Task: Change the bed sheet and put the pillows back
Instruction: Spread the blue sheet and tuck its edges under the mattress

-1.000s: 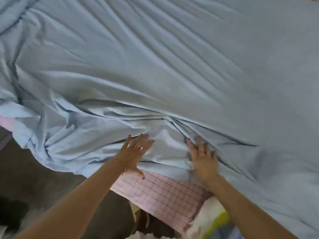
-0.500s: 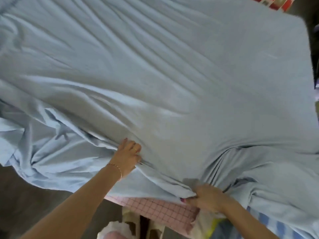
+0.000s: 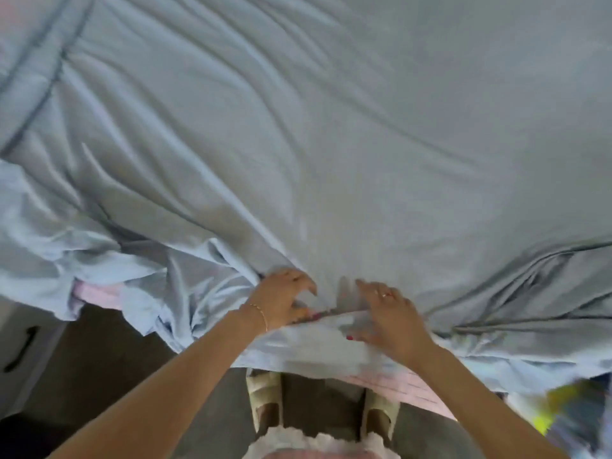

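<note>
A light blue bed sheet (image 3: 331, 144) is spread over the bed, wrinkled and bunched along the near edge. My left hand (image 3: 281, 298) sits at that near edge with curled fingers and grips a fold of the sheet. My right hand (image 3: 389, 314) is close beside it on the sheet's hem, fingers stretched forward over the cloth, somewhat blurred. Below the hem a pink checked mattress cover (image 3: 407, 387) shows. No pillows are in view.
I stand against the bed's near side, with my slippers (image 3: 265, 397) on the grey floor (image 3: 109, 376). A white cabinet (image 3: 20, 352) stands at the left. A blurred yellow and blue cloth (image 3: 569, 412) lies at the lower right.
My hands have come together at the middle of the near edge. My right hand no longer clutches the bunched sheet. The view has swung left and the bed's far right corner is out of sight.
</note>
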